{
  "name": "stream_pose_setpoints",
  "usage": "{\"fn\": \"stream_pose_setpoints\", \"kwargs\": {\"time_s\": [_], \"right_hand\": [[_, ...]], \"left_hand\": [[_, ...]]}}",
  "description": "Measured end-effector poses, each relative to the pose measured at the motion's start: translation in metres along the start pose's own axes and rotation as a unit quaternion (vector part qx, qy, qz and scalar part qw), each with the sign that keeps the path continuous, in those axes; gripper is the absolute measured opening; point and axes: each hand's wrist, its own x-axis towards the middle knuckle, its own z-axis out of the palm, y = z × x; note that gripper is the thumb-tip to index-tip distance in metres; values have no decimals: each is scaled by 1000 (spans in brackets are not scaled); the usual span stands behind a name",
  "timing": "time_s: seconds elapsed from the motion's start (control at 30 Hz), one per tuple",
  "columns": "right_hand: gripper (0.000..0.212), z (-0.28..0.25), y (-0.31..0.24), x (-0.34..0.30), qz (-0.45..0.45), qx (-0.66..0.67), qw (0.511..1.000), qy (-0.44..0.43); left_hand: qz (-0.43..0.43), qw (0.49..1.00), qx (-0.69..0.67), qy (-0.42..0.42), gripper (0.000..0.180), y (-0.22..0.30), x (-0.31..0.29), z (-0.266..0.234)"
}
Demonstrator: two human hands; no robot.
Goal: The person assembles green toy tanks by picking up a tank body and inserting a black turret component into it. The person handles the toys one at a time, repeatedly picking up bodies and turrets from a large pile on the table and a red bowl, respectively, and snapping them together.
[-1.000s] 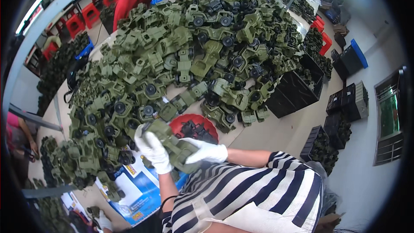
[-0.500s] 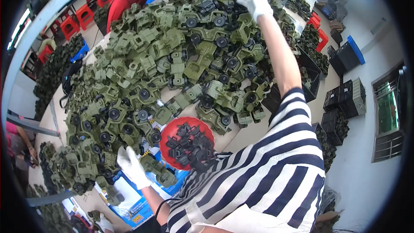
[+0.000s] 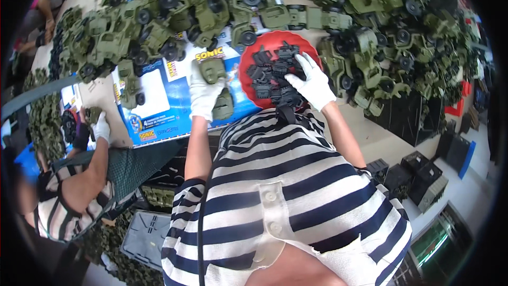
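My left hand (image 3: 203, 94), in a white glove, grips an olive-green toy vehicle body (image 3: 218, 87) over a blue cardboard sheet (image 3: 159, 100) on the table. My right hand (image 3: 313, 82), also gloved, reaches into a red bowl (image 3: 248, 55) filled with small black plastic parts (image 3: 272, 74); its fingers rest among them, and whether it has pinched one is hidden. A large heap of olive-green toy vehicles with black wheels (image 3: 275, 5) covers the table beyond the bowl.
A co-worker in a striped top sits at my left, their gloved hand (image 3: 100, 127) holding a green part. Black crates (image 3: 418, 177) stand on the floor to the right. A grey crate (image 3: 145, 235) lies under the table edge.
My right arm has come back from the far side of the heap and now reaches into the red bowl. My left hand has brought the green body onto the blue sheet. The view tilted down.
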Motion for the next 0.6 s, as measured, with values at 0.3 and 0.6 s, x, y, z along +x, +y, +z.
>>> {"fn": "stream_pose_setpoints", "kwargs": {"time_s": [0.3,0.6], "right_hand": [[39,-62,35,4,137,13,990,-40],[27,-30,30,-2,81,-36,996,8]], "left_hand": [[-206,920,-314,110,77,-30,-15,-7],[249,893,371,-56,74,73,-3,-78]]}}
